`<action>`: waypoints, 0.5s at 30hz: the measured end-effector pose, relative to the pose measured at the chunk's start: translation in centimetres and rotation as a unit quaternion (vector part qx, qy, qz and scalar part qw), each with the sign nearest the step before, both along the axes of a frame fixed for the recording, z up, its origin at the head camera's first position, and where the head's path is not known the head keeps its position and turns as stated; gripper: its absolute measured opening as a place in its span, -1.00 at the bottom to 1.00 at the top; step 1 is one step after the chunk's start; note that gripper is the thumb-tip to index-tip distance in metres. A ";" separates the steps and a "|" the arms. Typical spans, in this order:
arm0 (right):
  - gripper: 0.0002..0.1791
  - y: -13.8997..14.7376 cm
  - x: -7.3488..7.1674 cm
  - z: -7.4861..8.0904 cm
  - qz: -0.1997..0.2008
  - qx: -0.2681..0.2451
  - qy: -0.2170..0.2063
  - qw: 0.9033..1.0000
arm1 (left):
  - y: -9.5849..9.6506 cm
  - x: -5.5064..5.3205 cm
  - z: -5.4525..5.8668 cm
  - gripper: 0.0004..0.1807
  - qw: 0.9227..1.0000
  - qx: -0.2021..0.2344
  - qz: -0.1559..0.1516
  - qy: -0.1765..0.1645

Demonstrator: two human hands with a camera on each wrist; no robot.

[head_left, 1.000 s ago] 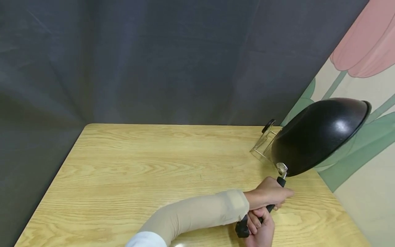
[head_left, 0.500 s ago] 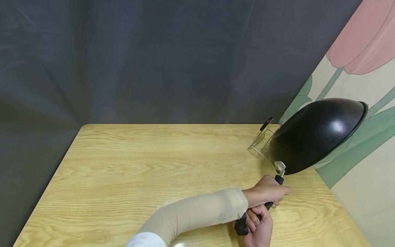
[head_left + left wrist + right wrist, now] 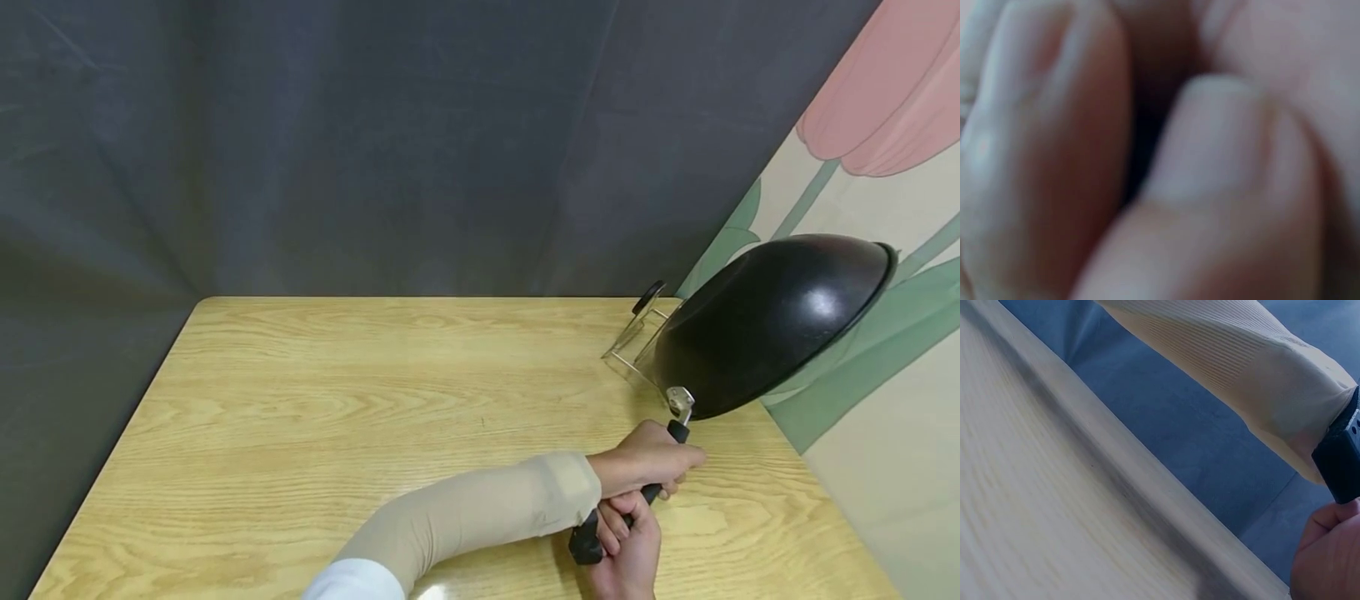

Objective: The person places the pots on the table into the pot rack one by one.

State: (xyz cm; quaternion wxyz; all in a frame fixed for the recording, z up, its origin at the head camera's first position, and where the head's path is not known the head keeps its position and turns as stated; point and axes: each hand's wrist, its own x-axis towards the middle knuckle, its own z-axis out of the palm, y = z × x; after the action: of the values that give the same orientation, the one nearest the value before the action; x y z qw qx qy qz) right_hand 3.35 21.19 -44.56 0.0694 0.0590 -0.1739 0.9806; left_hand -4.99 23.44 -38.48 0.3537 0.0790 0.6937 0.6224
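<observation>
A black wok (image 3: 772,325) stands tilted on its side at the right end of the table, its dark outer side showing in the head view. Its black handle (image 3: 678,430) slants down toward me from a silver bracket. My left hand (image 3: 654,457) reaches across in a beige sleeve and grips the handle near the bracket. Just below, my right hand (image 3: 633,542) curls its fingers around the handle's lower part. Blurred curled fingers (image 3: 1222,162) fill the left wrist view. In the right wrist view a bit of a hand (image 3: 1329,556) shows at the lower right.
A thin wire rack (image 3: 637,337) with a black-topped piece stands against the wok's left side. The wooden table (image 3: 337,417) meets a dark curtain (image 3: 412,150) at the back. A flower-patterned wall (image 3: 862,467) rises close on the right.
The whole scene has shifted slightly up and left in the head view. Both hands keep their hold on the wok's handle, and the wok stays in place.
</observation>
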 end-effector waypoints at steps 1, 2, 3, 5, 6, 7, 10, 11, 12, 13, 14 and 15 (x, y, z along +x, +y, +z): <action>-0.69 0.0 0.0 0.1 -0.004 0.001 -0.007 1.000 | 0.0 0.0 0.0 -0.53 1.000 -0.003 0.000 0.002; -0.70 0.0 0.0 0.1 -0.007 0.002 -0.014 1.000 | 0.1 -0.1 0.0 -0.53 1.000 -0.009 0.000 0.009; -0.70 -0.1 0.0 0.2 -0.012 0.004 -0.022 1.000 | 0.1 -0.1 0.0 -0.52 1.000 -0.015 0.000 0.014; -0.70 -0.1 -0.1 0.2 -0.021 0.008 -0.033 0.999 | 0.1 -0.1 -0.1 -0.51 0.999 -0.025 0.000 0.024; -0.70 -0.2 -0.1 0.2 -0.022 0.008 -0.036 0.999 | 0.1 -0.1 -0.1 -0.51 0.999 -0.028 0.001 0.028; -0.70 -0.2 -0.1 0.2 -0.022 0.008 -0.039 0.999 | 0.1 -0.2 -0.2 -0.51 0.999 -0.029 0.001 0.028; -0.70 -0.2 -0.1 0.3 -0.019 0.010 -0.039 0.999 | 0.1 -0.2 -0.2 -0.52 0.999 -0.024 0.000 0.022; -0.70 -0.2 -0.1 0.3 -0.018 0.009 -0.040 0.999 | 0.1 -0.2 -0.2 -0.52 1.000 -0.020 -0.001 0.020; -0.71 -0.1 -0.1 0.3 -0.017 0.008 -0.041 0.999 | 0.1 -0.3 -0.2 -0.53 1.000 -0.013 -0.001 0.014; -0.72 -0.1 -0.1 0.3 -0.018 0.009 -0.043 0.999 | 0.0 -0.3 -0.3 -0.54 1.000 -0.008 -0.002 0.010; -0.72 -0.1 -0.1 0.3 -0.020 0.009 -0.046 0.999 | 0.0 -0.4 -0.3 -0.54 1.000 -0.003 -0.005 0.007; -0.71 -0.1 -0.1 0.3 -0.023 0.011 -0.051 0.998 | 0.0 -0.4 -0.3 -0.54 1.000 0.002 -0.006 0.005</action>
State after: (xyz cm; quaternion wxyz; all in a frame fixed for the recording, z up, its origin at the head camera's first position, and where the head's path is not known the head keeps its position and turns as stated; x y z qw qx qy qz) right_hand 3.24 21.06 -44.27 0.0820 0.0062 -0.1888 0.9786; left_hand -5.38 23.41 -38.76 0.3542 0.0868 0.6936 0.6213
